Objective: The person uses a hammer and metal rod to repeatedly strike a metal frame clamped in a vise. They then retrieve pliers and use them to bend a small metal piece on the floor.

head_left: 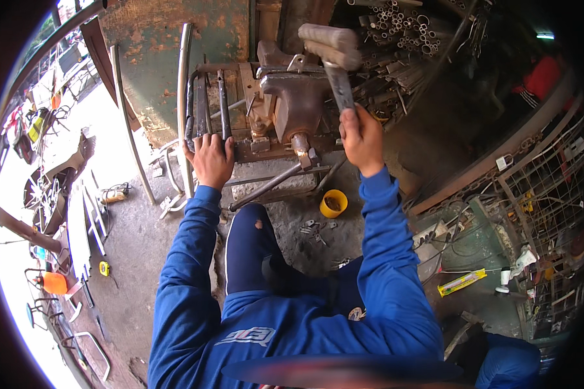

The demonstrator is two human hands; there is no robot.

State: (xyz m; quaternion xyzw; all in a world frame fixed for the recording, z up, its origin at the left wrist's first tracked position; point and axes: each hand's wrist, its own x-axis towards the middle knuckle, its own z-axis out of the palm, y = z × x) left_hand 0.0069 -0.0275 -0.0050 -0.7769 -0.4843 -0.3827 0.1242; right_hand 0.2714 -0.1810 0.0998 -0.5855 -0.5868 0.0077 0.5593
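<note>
My right hand (365, 141) is closed round the handle of a hammer (341, 87). Its heavy head, slightly smeared by motion, is raised above the far right of a rusty bench vise (296, 97). A small metal bracket with a hole (296, 63) stands up at the vise jaws. My left hand (212, 160) lies with fingers stretched over the near ends of dark metal bars (224, 104), left of the vise. The vise's long handle (266, 186) slants down toward my knee.
On the floor below the vise stand a yellow tub (331, 203) and loose metal pieces (317, 231). Bent tubes (184, 97) rise at left. Pipes (409, 32) are stacked at the far right, near a person in red (540, 79). A wire mesh rack (551, 214) borders the right.
</note>
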